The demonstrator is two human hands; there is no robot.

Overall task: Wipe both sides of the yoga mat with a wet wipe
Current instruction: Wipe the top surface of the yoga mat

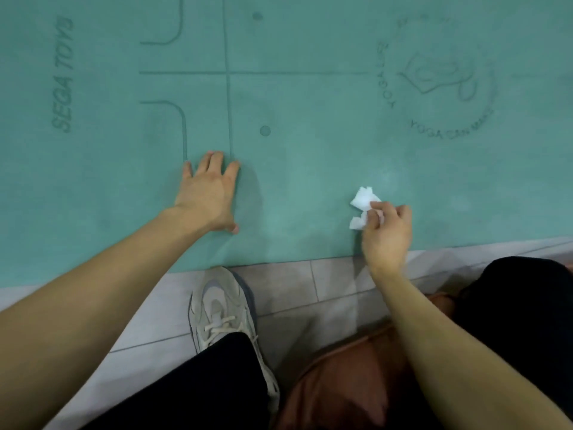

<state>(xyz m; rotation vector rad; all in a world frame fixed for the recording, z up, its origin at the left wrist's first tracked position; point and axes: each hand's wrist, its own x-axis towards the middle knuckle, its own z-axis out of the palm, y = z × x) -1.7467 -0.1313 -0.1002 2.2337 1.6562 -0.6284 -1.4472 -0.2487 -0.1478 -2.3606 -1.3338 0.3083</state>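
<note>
Lying flat across the upper two thirds of the head view, the teal yoga mat shows a matte, finely grained surface, its near edge running straight along the pale grey floor tiles. Dark embossed guide lines cross at about 11 o'clock from the frame's centre, with rounded corner brackets and two small dots beside them. The lettering "SEGA TOYS" runs sideways at 10 o'clock, and a circular logo ringed with partly blurred words sits at 2 o'clock.

The left hand lies palm-down on the mat just at 10 o'clock from centre, fingers straight and spread, the thumb stretched back toward the mat's near edge. The right hand, at 3 o'clock from it and well apart, has its fingers curled, pinching a crumpled white wet wipe that sticks out in soft, folded lobes toward 10 o'clock from the knuckles. Whether the wipe touches the mat cannot be told.

At 6 o'clock, a grey-and-cream laced sneaker stands on the tiles just beside the mat's edge, below it black trousers and a rust-coloured garment.
</note>
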